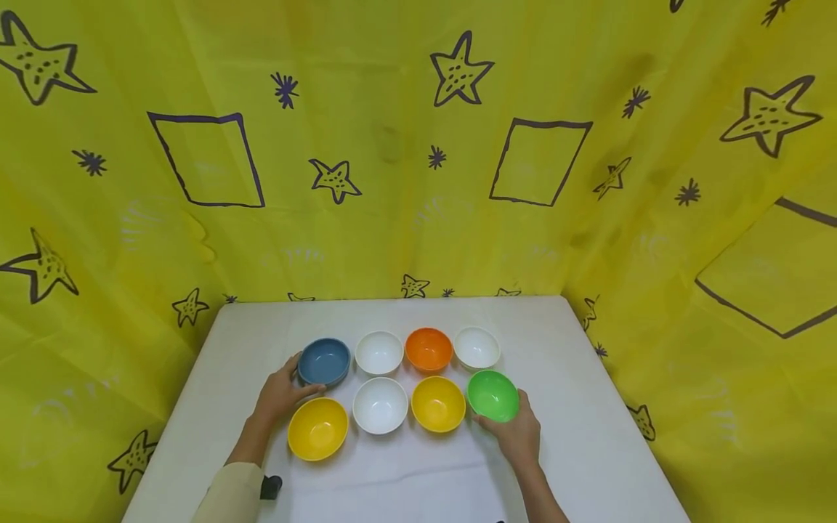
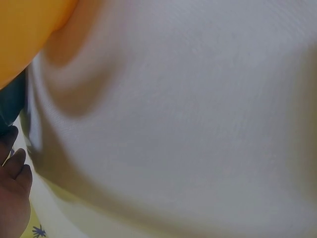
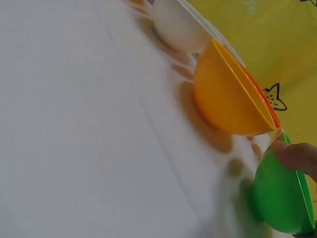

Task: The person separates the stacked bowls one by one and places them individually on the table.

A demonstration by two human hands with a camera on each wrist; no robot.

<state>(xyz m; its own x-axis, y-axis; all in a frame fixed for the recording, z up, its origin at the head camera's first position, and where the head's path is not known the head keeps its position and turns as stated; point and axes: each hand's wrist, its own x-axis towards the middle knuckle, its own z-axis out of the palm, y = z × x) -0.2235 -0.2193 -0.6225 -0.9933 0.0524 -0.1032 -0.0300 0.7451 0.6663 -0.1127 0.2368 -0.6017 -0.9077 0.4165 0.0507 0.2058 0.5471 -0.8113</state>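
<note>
On the left, my left hand (image 1: 280, 396) holds a blue bowl (image 1: 325, 362), fingers at its far left side and thumb along its near side. The left wrist view catches part of that hand (image 2: 15, 193) at the edge, fingertips at the dark blue bowl (image 2: 12, 99). My right hand (image 1: 519, 434) grips a green bowl (image 1: 493, 396) at the right end of the near row. Seen from the right wrist, the thumb (image 3: 297, 157) lies over the green bowl's (image 3: 280, 193) outer wall near the rim. A yellow bowl (image 1: 438, 404) is beside it.
Between the hands, white bowls (image 1: 380, 354) (image 1: 381, 406) and an orange bowl (image 1: 429, 350) stand in two rows. Another white bowl (image 1: 477, 348) sits behind the green one, and a yellow bowl (image 1: 318, 429) at near left. Yellow curtains (image 1: 392, 240) surround the white table (image 1: 418, 487).
</note>
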